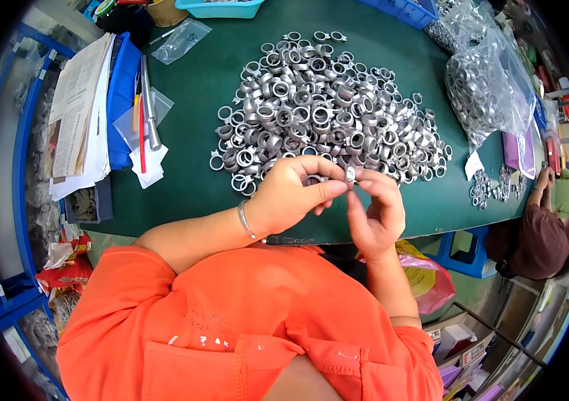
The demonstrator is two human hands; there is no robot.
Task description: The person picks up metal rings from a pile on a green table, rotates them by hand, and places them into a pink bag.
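Observation:
A small silver-grey metal ring (pixel 350 175) is pinched between my two hands over the near edge of a big heap of similar metal rings (pixel 321 115). My left hand (pixel 286 197) comes in from the left, its thumb and forefinger closed against one side of the ring. From the right, my right hand (pixel 379 217) meets the same ring with its fingertips and thumb, the other fingers curled. Another ring (pixel 314 180) shows in the gap between my left thumb and forefinger; I cannot tell whether it is held or lies behind. A bangle circles my left wrist.
The heap sits on a green table (pixel 191 134). At left stand papers (pixel 81 110), a blue tray (pixel 121 100) and a metal rod (pixel 149 107). Bags of rings (pixel 478 87) lie at the far right. Another person (pixel 531 234) works at the right edge, near a blue stool (pixel 465 250).

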